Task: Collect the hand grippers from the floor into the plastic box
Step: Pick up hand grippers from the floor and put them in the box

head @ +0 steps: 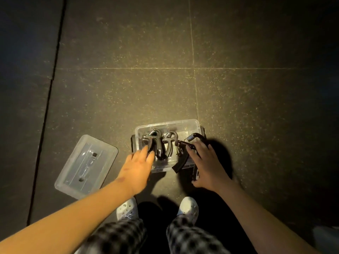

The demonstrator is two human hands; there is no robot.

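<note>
On the speckled rubber floor, the clear lid is set aside to the left, apart from the plastic box, so that its mouth is left free. Two grey hand grippers are packed side by side inside it. The left hand is stretched over the left one, fingers fairly straight, probably to settle it; whether it is pinched cannot be told. A black hand gripper is clasped in the right hand's curled fingers across the box's right rim, not yet lowered in.
</note>
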